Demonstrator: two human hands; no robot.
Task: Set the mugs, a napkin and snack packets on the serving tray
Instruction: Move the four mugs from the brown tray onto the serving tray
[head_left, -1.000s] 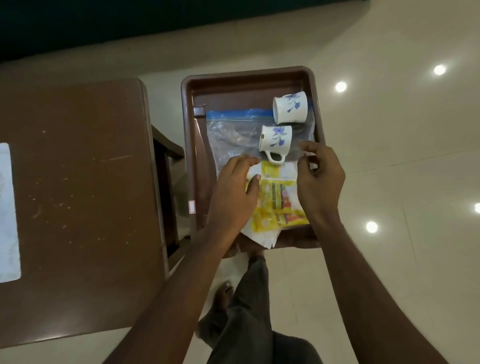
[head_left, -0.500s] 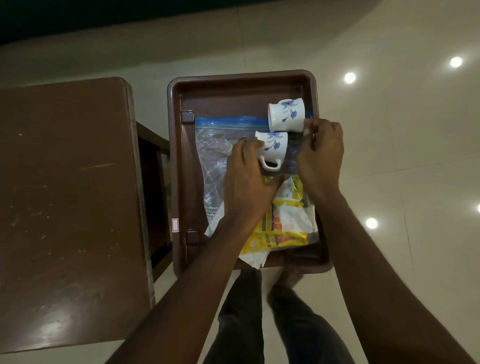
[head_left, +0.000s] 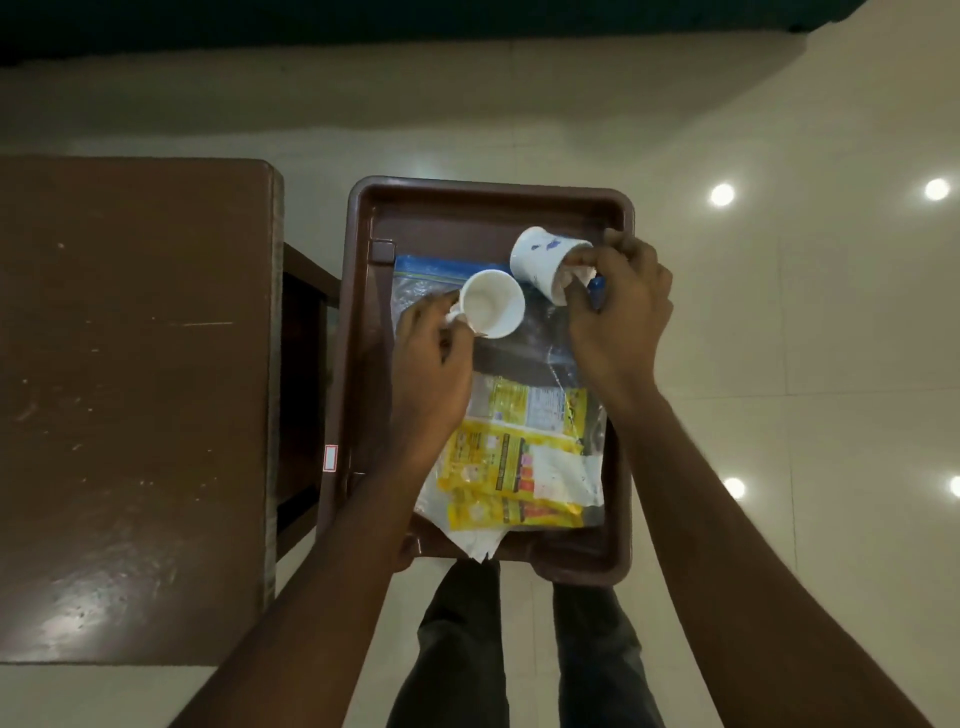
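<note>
A brown serving tray (head_left: 467, 208) rests on my lap. My left hand (head_left: 431, 358) grips the handle of a white mug (head_left: 493, 304), which stands upright with its mouth toward me. My right hand (head_left: 618, 312) holds the rim of a second white mug with blue flowers (head_left: 540, 257), tilted on its side. Both mugs are over a clear zip bag (head_left: 415, 270) with a blue seal. Yellow snack packets (head_left: 509, 467) lie in the near half of the tray, on a white napkin (head_left: 478, 545) that sticks out at the near edge.
A dark brown wooden table (head_left: 130, 389) stands to the left, its edge close to the tray. Glossy cream floor tiles (head_left: 779, 364) reflect ceiling lights on the right. My legs (head_left: 467, 649) show below the tray.
Both hands moved from the packets up to the mugs. The left mug went from lying on its side to upright. The right mug is being tipped by its rim.
</note>
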